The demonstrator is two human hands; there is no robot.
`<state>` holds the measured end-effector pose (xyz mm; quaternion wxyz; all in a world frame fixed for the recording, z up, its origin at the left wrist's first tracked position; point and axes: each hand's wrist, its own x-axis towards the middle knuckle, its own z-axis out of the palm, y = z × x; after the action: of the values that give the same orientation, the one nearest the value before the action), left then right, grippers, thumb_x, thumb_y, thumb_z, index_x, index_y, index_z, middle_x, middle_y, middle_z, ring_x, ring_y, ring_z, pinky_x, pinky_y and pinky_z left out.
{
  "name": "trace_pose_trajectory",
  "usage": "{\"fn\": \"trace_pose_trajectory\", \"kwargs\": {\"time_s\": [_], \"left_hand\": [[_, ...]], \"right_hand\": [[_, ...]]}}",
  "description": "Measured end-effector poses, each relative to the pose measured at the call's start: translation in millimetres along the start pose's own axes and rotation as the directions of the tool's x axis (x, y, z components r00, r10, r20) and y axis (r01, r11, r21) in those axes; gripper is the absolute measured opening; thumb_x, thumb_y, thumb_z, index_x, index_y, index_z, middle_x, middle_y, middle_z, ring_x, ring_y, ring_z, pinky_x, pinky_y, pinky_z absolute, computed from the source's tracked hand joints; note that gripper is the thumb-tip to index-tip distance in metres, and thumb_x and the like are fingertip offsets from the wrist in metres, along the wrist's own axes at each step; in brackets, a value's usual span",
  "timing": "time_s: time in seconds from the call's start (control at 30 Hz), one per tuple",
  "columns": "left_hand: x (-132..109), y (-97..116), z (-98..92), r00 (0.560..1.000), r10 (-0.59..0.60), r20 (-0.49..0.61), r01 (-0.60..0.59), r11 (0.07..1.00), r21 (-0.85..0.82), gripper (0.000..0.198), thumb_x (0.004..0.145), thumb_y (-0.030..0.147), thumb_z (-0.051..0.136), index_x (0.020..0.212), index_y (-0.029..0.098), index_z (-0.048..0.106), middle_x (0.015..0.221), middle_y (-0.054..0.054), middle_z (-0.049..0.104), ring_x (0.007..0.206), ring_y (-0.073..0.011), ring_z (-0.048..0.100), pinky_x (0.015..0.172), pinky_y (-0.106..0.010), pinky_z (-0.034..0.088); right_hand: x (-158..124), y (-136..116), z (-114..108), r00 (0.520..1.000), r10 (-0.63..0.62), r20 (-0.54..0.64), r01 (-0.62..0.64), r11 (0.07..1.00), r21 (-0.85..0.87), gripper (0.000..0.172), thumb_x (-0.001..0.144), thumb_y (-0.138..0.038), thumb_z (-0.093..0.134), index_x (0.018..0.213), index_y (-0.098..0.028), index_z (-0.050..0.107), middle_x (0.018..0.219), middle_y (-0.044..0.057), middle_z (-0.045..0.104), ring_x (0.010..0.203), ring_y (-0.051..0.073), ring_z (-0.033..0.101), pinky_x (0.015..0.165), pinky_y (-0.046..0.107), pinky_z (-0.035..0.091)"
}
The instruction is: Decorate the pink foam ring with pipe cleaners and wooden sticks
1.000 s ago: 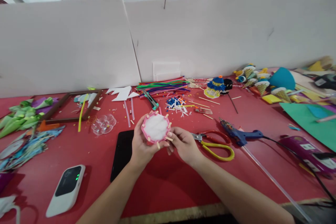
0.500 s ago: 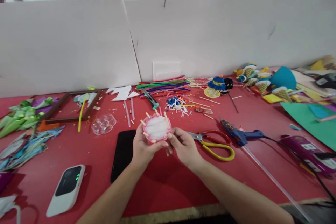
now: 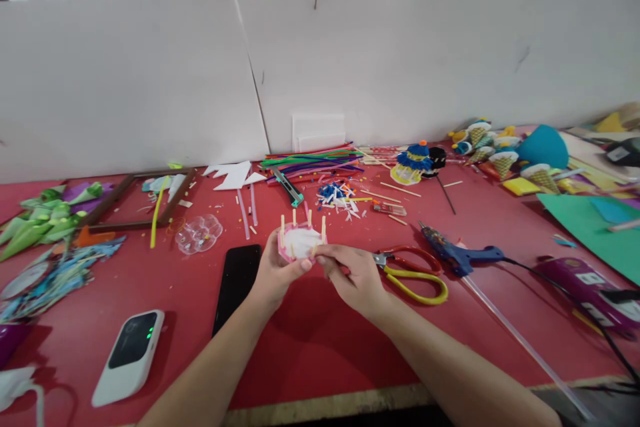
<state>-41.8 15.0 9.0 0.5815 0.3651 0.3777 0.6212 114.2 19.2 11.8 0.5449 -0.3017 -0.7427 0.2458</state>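
Observation:
Held over the middle of the table is a small round piece with a white floor, a pink rim and several short wooden sticks standing up around its edge. My left hand wraps its left and near side, thumb along the front. At the near right of the rim, my right hand pinches one short stick between thumb and forefinger; the fingertips partly hide it. Just right of that hand lie scissors with red and yellow handles, their blades partly covered. A black phone rests beside my left wrist.
A blue glue gun with a cord and clear glue stick lies at right. Behind are a cutter, pipe cleaners, cut scraps and a blue-and-yellow ornament. A white device sits front left; a white partition stands behind.
The round piece has tilted from facing me to nearly level, so its sticks now point upward. My right hand has shifted slightly, its fingers still at the near right rim.

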Motion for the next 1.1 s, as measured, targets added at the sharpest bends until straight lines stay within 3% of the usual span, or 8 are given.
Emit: {"fn": "trace_pose_trajectory", "kwargs": {"time_s": [0.13,0.23,0.33,0.5,0.63,0.8,0.97,1.1], "left_hand": [[-0.2,-3.3,-2.1,1.000,-0.012,-0.019,0.011,0.998,-0.064,0.059,0.045,0.036,0.094,0.093,0.021,0.063,0.087,0.000,0.074,0.078,-0.0152,0.070,0.076,-0.025,0.055],[-0.5,-5.8,-3.4,0.997,-0.069,0.018,0.071,0.994,-0.088,0.059,0.048,0.051,0.090,0.092,0.020,0.065,0.088,-0.004,0.075,0.083,-0.0216,0.072,0.077,-0.032,0.057],[-0.7,-8.0,-4.0,0.993,-0.099,0.060,0.104,0.991,-0.084,0.067,0.049,0.055,0.088,0.102,0.020,0.066,0.092,-0.008,0.076,0.091,-0.0274,0.072,0.081,-0.037,0.057],[-0.7,-8.5,-3.8,0.995,-0.091,0.038,0.094,0.994,-0.064,0.073,0.048,0.051,0.090,0.109,0.020,0.066,0.099,-0.009,0.075,0.094,-0.0288,0.071,0.082,-0.038,0.057],[-0.3,-6.6,-3.2,0.996,-0.087,-0.003,0.086,0.996,-0.037,0.075,0.045,0.047,0.092,0.110,0.020,0.066,0.100,-0.008,0.074,0.091,-0.0243,0.071,0.082,-0.034,0.057],[-0.8,-4.4,-0.7,0.993,-0.120,-0.013,0.119,0.990,-0.070,0.069,0.050,0.045,0.091,0.109,0.022,0.064,0.103,-0.007,0.073,0.091,-0.0229,0.071,0.076,-0.032,0.058],[-2.0,0.4,4.1,0.987,-0.157,0.011,0.158,0.984,-0.080,0.051,0.054,0.034,0.091,0.097,0.021,0.067,0.111,-0.005,0.072,0.096,-0.0198,0.070,0.086,-0.030,0.055],[-1.9,0.5,5.1,0.990,-0.142,0.007,0.142,0.987,-0.078,0.045,0.059,0.025,0.089,0.099,0.021,0.066,0.101,-0.003,0.072,0.089,-0.0163,0.070,0.082,-0.027,0.056]], "right_hand": [[-1.7,2.2,2.0,1.000,-0.018,0.011,0.018,1.000,0.010,0.017,0.092,-0.017,0.054,0.097,-0.020,0.070,0.084,0.004,0.077,0.069,0.012,0.072,0.064,0.019,0.055],[-3.3,2.6,2.9,0.999,-0.041,0.015,0.041,0.999,0.026,0.016,0.091,-0.016,0.057,0.098,-0.020,0.071,0.087,0.004,0.078,0.072,0.012,0.073,0.067,0.019,0.056],[-3.5,1.6,2.8,0.998,-0.066,0.017,0.065,0.997,0.027,0.010,0.088,-0.019,0.063,0.094,-0.020,0.072,0.084,0.003,0.078,0.072,0.013,0.073,0.069,0.019,0.057],[-1.2,-1.9,2.0,0.999,0.036,0.041,-0.037,0.999,0.033,0.010,0.087,-0.024,0.063,0.085,-0.019,0.072,0.079,0.003,0.077,0.060,0.010,0.067,0.056,0.017,0.052],[0.5,-3.6,2.4,0.983,0.161,0.082,-0.165,0.986,0.039,0.014,0.087,-0.027,0.062,0.080,-0.018,0.070,0.058,-0.002,0.066,0.047,0.008,0.054,0.048,0.018,0.044],[0.4,-3.6,2.9,0.970,0.222,0.098,-0.230,0.970,0.081,0.012,0.087,-0.027,0.059,0.080,-0.019,0.065,0.055,-0.003,0.059,0.046,0.008,0.050,0.046,0.019,0.041],[-0.2,-3.8,2.3,0.953,0.294,0.072,-0.301,0.944,0.133,0.007,0.088,-0.026,0.056,0.086,-0.020,0.059,0.053,-0.006,0.052,0.044,0.008,0.049,0.043,0.019,0.038],[-2.8,-2.6,4.2,0.954,0.295,0.046,-0.299,0.944,0.141,0.006,0.088,-0.026,0.056,0.086,-0.020,0.058,0.053,-0.007,0.049,0.043,0.008,0.048,0.042,0.019,0.035]]}}
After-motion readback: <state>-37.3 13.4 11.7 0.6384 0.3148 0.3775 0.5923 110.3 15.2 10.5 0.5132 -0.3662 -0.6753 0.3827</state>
